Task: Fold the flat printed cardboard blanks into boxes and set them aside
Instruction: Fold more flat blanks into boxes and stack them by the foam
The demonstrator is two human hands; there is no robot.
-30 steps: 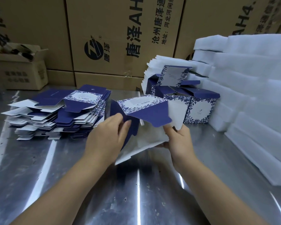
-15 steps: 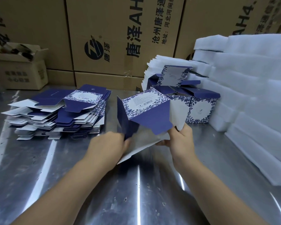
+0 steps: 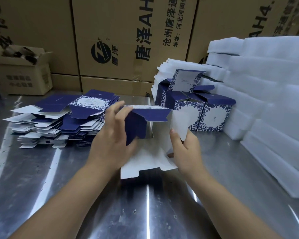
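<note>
Left fingers spread on half-folded box, right fingers pinching its white panel, cartons printed 唐泽 AH

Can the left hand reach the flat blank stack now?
Likely yes: the blank stack lies just beside the left hand, nothing between; it is only busy on the half-folded box.
</note>
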